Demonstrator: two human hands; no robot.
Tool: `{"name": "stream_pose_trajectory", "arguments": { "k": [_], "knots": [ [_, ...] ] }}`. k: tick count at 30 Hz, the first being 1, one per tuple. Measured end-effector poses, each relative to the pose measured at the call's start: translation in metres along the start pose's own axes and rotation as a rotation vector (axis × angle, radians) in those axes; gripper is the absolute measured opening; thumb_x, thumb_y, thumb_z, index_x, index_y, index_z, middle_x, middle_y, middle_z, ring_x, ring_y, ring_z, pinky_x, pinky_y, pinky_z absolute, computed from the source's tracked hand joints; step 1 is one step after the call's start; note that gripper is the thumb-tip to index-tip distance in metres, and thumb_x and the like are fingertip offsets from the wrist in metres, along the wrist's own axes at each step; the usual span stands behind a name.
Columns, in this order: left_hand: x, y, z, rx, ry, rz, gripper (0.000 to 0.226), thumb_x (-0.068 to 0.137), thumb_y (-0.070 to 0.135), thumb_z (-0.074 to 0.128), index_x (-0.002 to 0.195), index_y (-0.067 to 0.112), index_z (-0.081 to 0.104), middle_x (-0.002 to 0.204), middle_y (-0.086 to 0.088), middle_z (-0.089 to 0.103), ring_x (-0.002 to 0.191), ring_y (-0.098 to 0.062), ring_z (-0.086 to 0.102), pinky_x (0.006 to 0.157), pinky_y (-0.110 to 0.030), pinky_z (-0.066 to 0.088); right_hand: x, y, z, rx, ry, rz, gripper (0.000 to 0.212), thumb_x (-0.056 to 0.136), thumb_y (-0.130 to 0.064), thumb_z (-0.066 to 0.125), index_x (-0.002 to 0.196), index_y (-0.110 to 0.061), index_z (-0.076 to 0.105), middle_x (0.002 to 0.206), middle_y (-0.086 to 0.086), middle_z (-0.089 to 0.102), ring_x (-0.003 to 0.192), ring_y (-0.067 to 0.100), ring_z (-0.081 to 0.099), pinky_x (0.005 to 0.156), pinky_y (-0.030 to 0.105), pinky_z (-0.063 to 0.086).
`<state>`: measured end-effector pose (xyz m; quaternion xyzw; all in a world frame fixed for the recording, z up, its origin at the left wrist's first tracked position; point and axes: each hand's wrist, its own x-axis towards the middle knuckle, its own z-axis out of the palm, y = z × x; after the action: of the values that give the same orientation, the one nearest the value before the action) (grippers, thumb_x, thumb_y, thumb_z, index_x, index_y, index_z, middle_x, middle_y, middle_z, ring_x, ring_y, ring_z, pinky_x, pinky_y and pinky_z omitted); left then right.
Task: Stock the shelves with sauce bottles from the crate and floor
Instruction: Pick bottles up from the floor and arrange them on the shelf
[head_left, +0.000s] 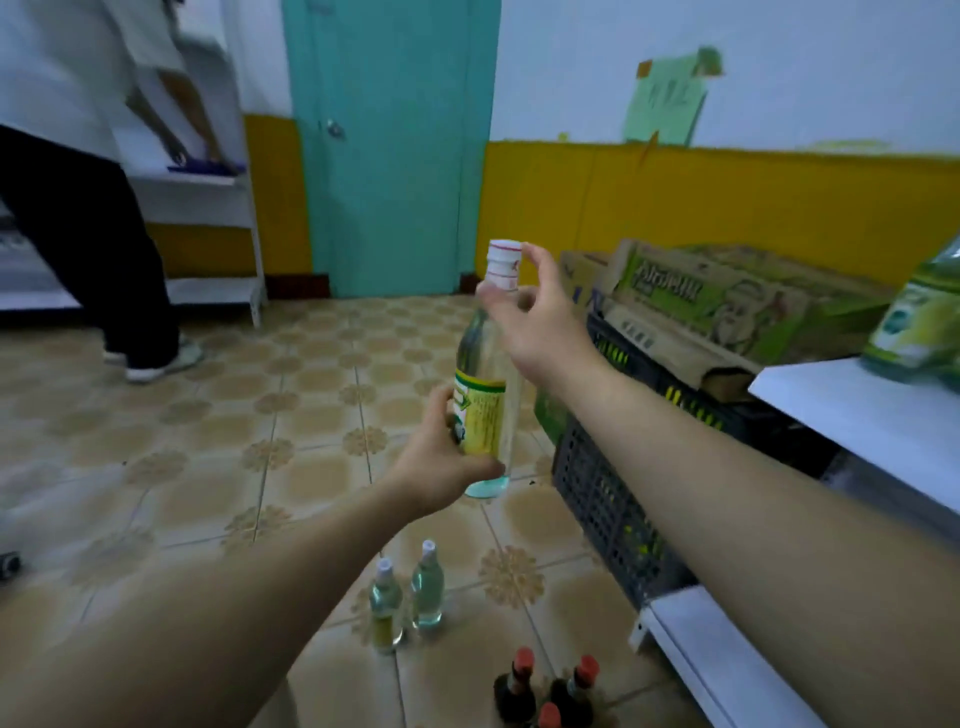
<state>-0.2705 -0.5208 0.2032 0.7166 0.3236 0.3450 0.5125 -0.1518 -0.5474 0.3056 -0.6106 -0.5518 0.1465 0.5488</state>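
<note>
Clear bottle (485, 395), yellow label, upright in air above floor (260, 389), mid-scene. My left hand (441, 457) grips its lower body. My right hand (540, 322) holds neck: thumb across front, forefinger touching white cap (504, 260). Near, on floor: two small clear bottles (387, 603), then dark red-capped bottles (519, 686). Right: black crate (613, 493), cardboard boxes (727, 306) on top, white shelf (857, 410) beside it.

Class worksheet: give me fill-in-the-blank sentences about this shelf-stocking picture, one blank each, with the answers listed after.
1. The left hand grips the held bottle low down; the right hand curls round its neck and white ____.
2. ____ white-capped bottles stand on the floor below the arms.
3. The dark bottles nearest the camera have ____ caps.
4. Cardboard boxes lie on the black ____.
Answers: cap; two; red; crate.
</note>
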Motion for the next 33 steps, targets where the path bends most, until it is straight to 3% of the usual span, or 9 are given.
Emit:
{"name": "stream_pose_trajectory", "arguments": {
  "k": [3, 7, 9, 14, 17, 20, 25, 30, 33],
  "knots": [
    [-0.013, 0.047, 0.015, -0.037, 0.055, 0.137, 0.075, 0.066, -0.003, 0.078, 0.12, 0.028, 0.036, 0.097, 0.001, 0.062, 0.075, 0.0, 0.064, 0.062, -0.015, 0.051, -0.021, -0.022, -0.023, -0.105, -0.007, 0.036, 0.094, 0.076, -0.052, 0.073, 0.149, -0.036, 0.016, 0.138, 0.001, 0.046, 0.122, 0.022, 0.049, 0.101, 0.039, 0.043],
    [-0.027, 0.093, 0.027, -0.081, -0.14, 0.19, 0.078, 0.075, 0.001, 0.074, 0.123, 0.04, 0.027, 0.112, -0.003, 0.058, 0.091, -0.009, 0.063, 0.069, -0.016, 0.055, -0.04, -0.044, -0.069, 0.075, 0.171, 0.042, 0.079, 0.074, -0.04, 0.078, 0.137, -0.031, 0.033, 0.113, 0.001, 0.062, 0.101, 0.022, 0.063, 0.091, 0.046, 0.053],
    [-0.029, 0.113, 0.032, -0.107, -0.267, 0.168, 0.083, 0.075, 0.0, 0.074, 0.125, 0.046, 0.026, 0.117, -0.009, 0.056, 0.098, -0.022, 0.064, 0.078, -0.031, 0.058, -0.05, -0.052, -0.094, 0.144, 0.242, 0.053, 0.07, 0.079, -0.033, 0.076, 0.134, -0.028, 0.032, 0.103, 0.001, 0.061, 0.094, 0.021, 0.066, 0.087, 0.046, 0.055],
    [-0.024, 0.144, 0.07, -0.151, -0.371, 0.229, 0.089, 0.073, -0.012, 0.07, 0.138, 0.033, 0.03, 0.1, -0.01, 0.066, 0.088, -0.023, 0.068, 0.081, -0.043, 0.057, -0.073, -0.061, -0.138, 0.119, 0.303, 0.025, 0.051, 0.088, -0.033, 0.068, 0.128, -0.034, 0.035, 0.105, -0.002, 0.062, 0.093, 0.016, 0.066, 0.08, 0.034, 0.057],
    [-0.018, 0.152, 0.096, -0.192, -0.426, 0.251, 0.094, 0.072, -0.014, 0.07, 0.142, 0.032, 0.026, 0.098, -0.007, 0.067, 0.086, -0.022, 0.07, 0.082, -0.044, 0.057, -0.088, -0.061, -0.163, -0.03, 0.33, 0.058, 0.077, 0.07, -0.055, 0.073, 0.136, -0.045, 0.034, 0.13, -0.008, 0.057, 0.112, 0.018, 0.061, 0.092, 0.042, 0.053],
    [-0.008, 0.161, 0.125, -0.179, -0.529, 0.295, 0.096, 0.073, -0.009, 0.072, 0.144, 0.034, 0.024, 0.107, -0.009, 0.067, 0.091, -0.024, 0.07, 0.085, -0.046, 0.056, -0.104, -0.053, -0.193, -0.102, 0.406, 0.133, 0.09, 0.074, -0.046, 0.076, 0.146, -0.037, 0.023, 0.133, -0.005, 0.056, 0.11, 0.019, 0.061, 0.086, 0.037, 0.054],
    [0.008, 0.173, 0.181, -0.192, -0.699, 0.338, 0.089, 0.075, -0.008, 0.073, 0.139, 0.034, 0.028, 0.11, -0.01, 0.065, 0.084, -0.015, 0.069, 0.065, -0.021, 0.054, -0.123, -0.037, -0.239, -0.191, 0.611, 0.242, 0.103, 0.055, -0.063, 0.074, 0.142, -0.033, 0.03, 0.132, -0.005, 0.057, 0.112, 0.022, 0.061, 0.089, 0.045, 0.055],
    [0.036, 0.173, 0.237, -0.151, -0.872, 0.363, 0.085, 0.08, 0.003, 0.073, 0.146, 0.028, 0.026, 0.119, -0.006, 0.062, 0.091, -0.01, 0.067, 0.07, -0.016, 0.053, -0.123, -0.02, -0.288, -0.31, 0.691, 0.276, 0.062, 0.076, -0.032, 0.078, 0.13, -0.027, 0.047, 0.11, -0.006, 0.068, 0.095, 0.015, 0.068, 0.084, 0.042, 0.058],
    [0.066, 0.167, 0.262, 0.019, -0.978, 0.385, 0.088, 0.083, 0.028, 0.072, 0.151, 0.031, 0.016, 0.136, -0.001, 0.052, 0.12, -0.016, 0.056, 0.096, -0.03, 0.049, -0.118, -0.008, -0.312, -0.341, 0.721, 0.297, 0.056, 0.081, -0.023, 0.076, 0.128, -0.029, 0.046, 0.107, -0.009, 0.066, 0.097, 0.014, 0.066, 0.087, 0.042, 0.056]
  ]
}}
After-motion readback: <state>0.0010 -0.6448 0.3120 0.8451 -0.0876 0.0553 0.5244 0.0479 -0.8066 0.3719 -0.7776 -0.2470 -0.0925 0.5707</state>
